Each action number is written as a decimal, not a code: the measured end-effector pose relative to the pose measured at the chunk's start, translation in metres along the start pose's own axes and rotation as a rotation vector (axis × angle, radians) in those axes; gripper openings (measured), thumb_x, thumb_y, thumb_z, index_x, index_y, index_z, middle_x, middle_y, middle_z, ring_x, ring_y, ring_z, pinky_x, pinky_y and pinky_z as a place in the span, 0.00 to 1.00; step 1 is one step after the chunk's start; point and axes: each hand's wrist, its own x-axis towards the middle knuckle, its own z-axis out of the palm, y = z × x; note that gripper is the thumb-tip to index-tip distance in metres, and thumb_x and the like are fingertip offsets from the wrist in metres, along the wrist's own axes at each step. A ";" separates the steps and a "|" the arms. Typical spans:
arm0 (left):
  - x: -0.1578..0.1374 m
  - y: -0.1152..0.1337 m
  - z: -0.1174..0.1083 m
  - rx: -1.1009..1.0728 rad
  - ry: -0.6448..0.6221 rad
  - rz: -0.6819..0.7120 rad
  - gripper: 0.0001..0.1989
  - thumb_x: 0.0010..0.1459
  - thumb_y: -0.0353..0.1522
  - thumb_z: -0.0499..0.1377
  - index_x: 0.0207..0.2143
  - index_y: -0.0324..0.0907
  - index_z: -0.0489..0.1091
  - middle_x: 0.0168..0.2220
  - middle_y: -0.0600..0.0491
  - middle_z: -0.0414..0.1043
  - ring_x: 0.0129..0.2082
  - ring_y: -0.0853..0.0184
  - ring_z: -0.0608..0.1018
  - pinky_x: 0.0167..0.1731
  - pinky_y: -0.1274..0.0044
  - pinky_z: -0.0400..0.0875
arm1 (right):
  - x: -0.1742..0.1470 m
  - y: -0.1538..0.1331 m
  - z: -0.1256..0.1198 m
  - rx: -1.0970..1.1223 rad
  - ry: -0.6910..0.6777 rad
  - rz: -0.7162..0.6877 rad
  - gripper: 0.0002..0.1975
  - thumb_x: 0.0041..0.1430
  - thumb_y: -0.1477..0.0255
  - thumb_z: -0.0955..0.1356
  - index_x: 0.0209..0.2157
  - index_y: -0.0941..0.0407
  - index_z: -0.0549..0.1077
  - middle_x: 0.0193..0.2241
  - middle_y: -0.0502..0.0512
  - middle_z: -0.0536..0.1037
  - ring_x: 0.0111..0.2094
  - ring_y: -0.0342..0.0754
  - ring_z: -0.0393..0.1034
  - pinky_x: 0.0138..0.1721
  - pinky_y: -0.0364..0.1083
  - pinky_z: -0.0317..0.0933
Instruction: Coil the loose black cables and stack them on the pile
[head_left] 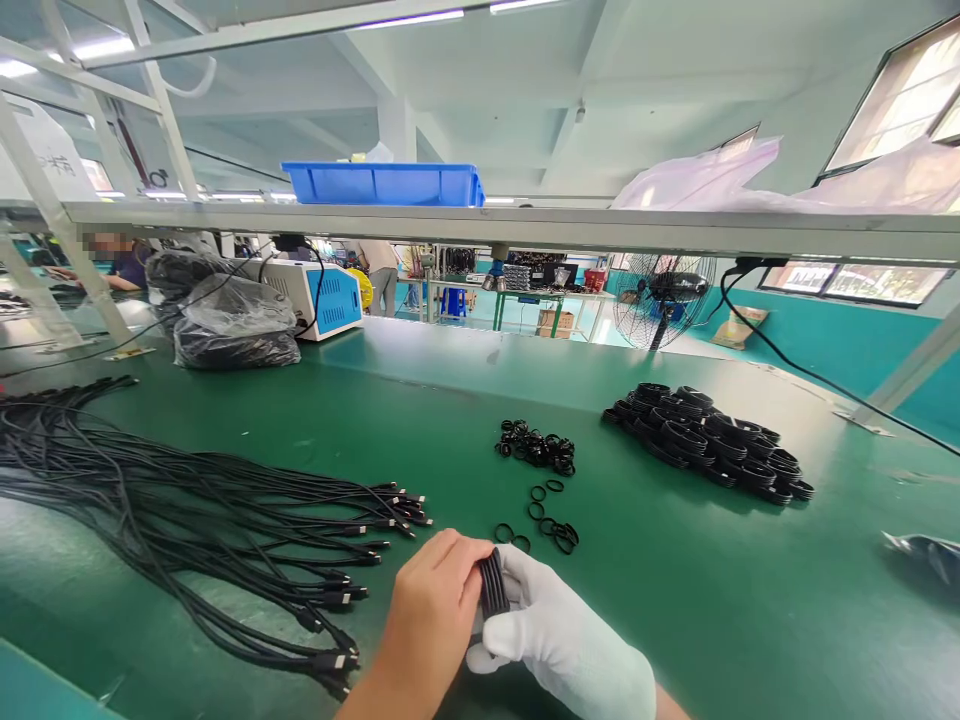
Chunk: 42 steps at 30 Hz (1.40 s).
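Observation:
A coiled black cable (493,584) is between my two hands, above the front of the green table. My bare left hand (441,590) has its fingers closed on the coil's left side. On the other side my white-gloved right hand (536,620) grips the same coil, thumb in front. Just beyond my hands lie several loose black rings (549,525), with a small heap of black rings (536,445) farther back. To the left, long straight black cables (225,520) are spread with their plugs pointing toward me. A pile of coiled black cables (709,440) sits at the right.
Plastic-bagged goods (236,320) and a blue-and-white machine (319,298) stand at the back left. A shelf (525,222) crosses over the table, bearing a blue bin (382,185). Behind the table is a fan (664,300). A plastic bag (930,558) lies far right.

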 end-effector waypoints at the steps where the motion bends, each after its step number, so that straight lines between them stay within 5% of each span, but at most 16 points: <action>1: 0.000 0.000 0.001 0.023 0.007 -0.010 0.16 0.53 0.22 0.47 0.35 0.44 0.71 0.32 0.52 0.73 0.34 0.65 0.75 0.36 0.75 0.68 | 0.000 0.000 0.000 0.000 -0.009 0.004 0.24 0.33 0.79 0.74 0.37 0.58 0.69 0.34 0.52 0.72 0.39 0.50 0.68 0.34 0.45 0.63; 10: 0.012 0.001 0.004 -0.081 0.028 -0.186 0.13 0.48 0.20 0.49 0.26 0.42 0.71 0.26 0.56 0.69 0.26 0.69 0.72 0.27 0.79 0.64 | 0.001 0.002 -0.002 0.092 -0.071 -0.032 0.24 0.37 0.78 0.74 0.41 0.59 0.70 0.37 0.55 0.71 0.36 0.47 0.67 0.34 0.45 0.62; 17: 0.025 0.005 -0.023 -0.257 -0.068 -0.236 0.10 0.57 0.31 0.52 0.38 0.46 0.72 0.35 0.55 0.73 0.35 0.68 0.74 0.35 0.78 0.68 | -0.004 0.003 -0.015 0.371 -0.213 -0.008 0.25 0.47 0.65 0.71 0.47 0.59 0.67 0.41 0.60 0.71 0.38 0.46 0.67 0.36 0.45 0.60; 22: 0.016 0.006 -0.017 -0.004 0.000 0.068 0.14 0.57 0.26 0.51 0.42 0.45 0.71 0.40 0.52 0.73 0.36 0.66 0.74 0.37 0.76 0.69 | -0.004 0.005 -0.016 0.303 -0.240 -0.002 0.23 0.47 0.65 0.72 0.44 0.59 0.68 0.39 0.58 0.71 0.37 0.46 0.69 0.35 0.46 0.64; 26: 0.012 0.006 -0.005 0.176 0.050 0.264 0.15 0.59 0.26 0.47 0.36 0.41 0.74 0.31 0.49 0.75 0.33 0.64 0.75 0.35 0.74 0.70 | -0.003 0.004 -0.010 0.252 -0.239 -0.024 0.22 0.45 0.68 0.73 0.42 0.59 0.68 0.32 0.53 0.70 0.33 0.43 0.69 0.33 0.43 0.65; 34: 0.023 0.006 -0.013 0.054 -0.099 0.066 0.15 0.53 0.22 0.49 0.33 0.43 0.73 0.30 0.53 0.73 0.31 0.68 0.74 0.32 0.78 0.68 | -0.005 0.000 -0.005 0.184 -0.230 -0.052 0.26 0.43 0.68 0.74 0.45 0.59 0.67 0.37 0.56 0.70 0.37 0.45 0.68 0.34 0.43 0.64; 39: 0.033 0.009 -0.016 0.188 -0.114 -0.047 0.13 0.53 0.24 0.49 0.31 0.42 0.73 0.30 0.52 0.72 0.32 0.65 0.73 0.33 0.75 0.65 | -0.002 0.001 -0.008 0.284 -0.153 -0.080 0.17 0.54 0.66 0.68 0.43 0.60 0.68 0.38 0.57 0.69 0.37 0.46 0.68 0.36 0.45 0.62; 42: 0.039 0.008 -0.028 0.078 -0.194 -0.197 0.09 0.53 0.32 0.54 0.36 0.45 0.73 0.30 0.54 0.72 0.29 0.65 0.72 0.31 0.76 0.63 | -0.002 -0.001 -0.008 0.408 -0.105 -0.030 0.14 0.57 0.63 0.65 0.38 0.59 0.69 0.32 0.55 0.69 0.31 0.44 0.66 0.33 0.45 0.60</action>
